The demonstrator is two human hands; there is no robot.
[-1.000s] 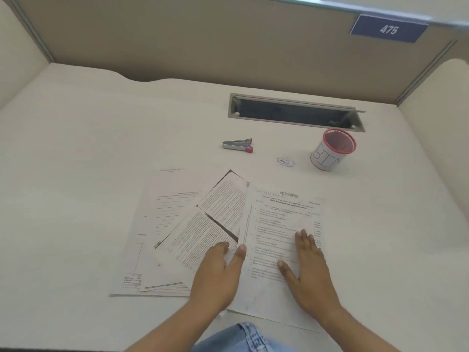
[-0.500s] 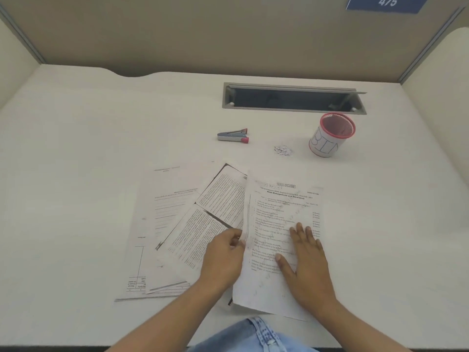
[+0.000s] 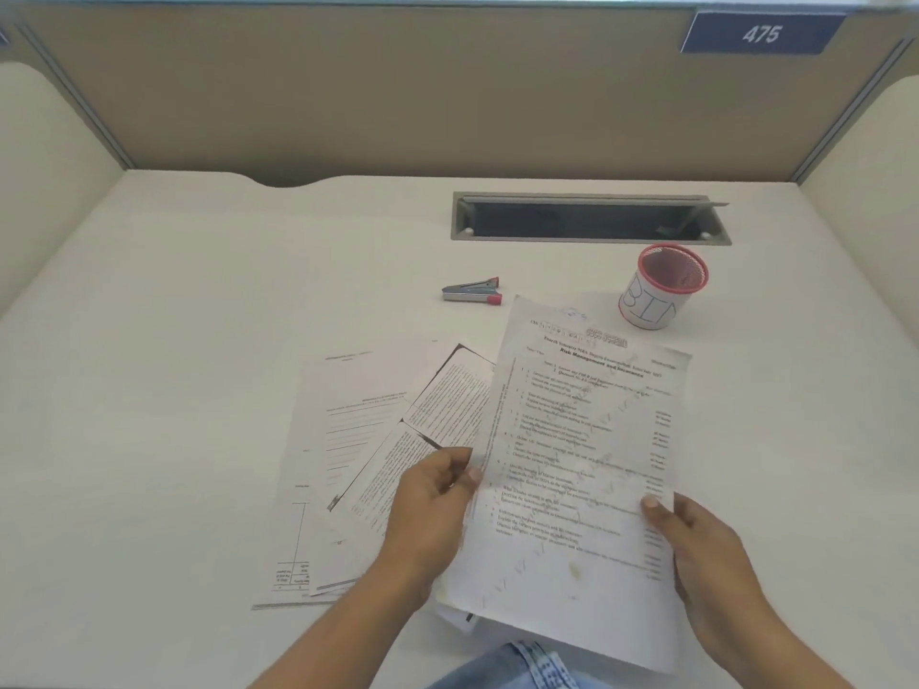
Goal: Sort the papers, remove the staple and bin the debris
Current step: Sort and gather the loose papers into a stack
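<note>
Two hands hold one printed sheet (image 3: 582,430) up over the white desk (image 3: 199,390). The left hand (image 3: 432,509) pinches its left edge. The right hand (image 3: 701,544) pinches its right edge. More papers (image 3: 363,430) lie flat just to the left. The staple remover (image 3: 472,292) and the red cup marked BIN (image 3: 656,300) sit farther back.

A white sheet (image 3: 582,469) printed in black text is seen at centre. The stapler (image 3: 471,292) is silver with red ends. The cup (image 3: 664,285) at upper right is red mesh, wrapped in white lettered "BIN". The tabletop (image 3: 174,365) is cream; the sign (image 3: 761,33) is blue.
</note>
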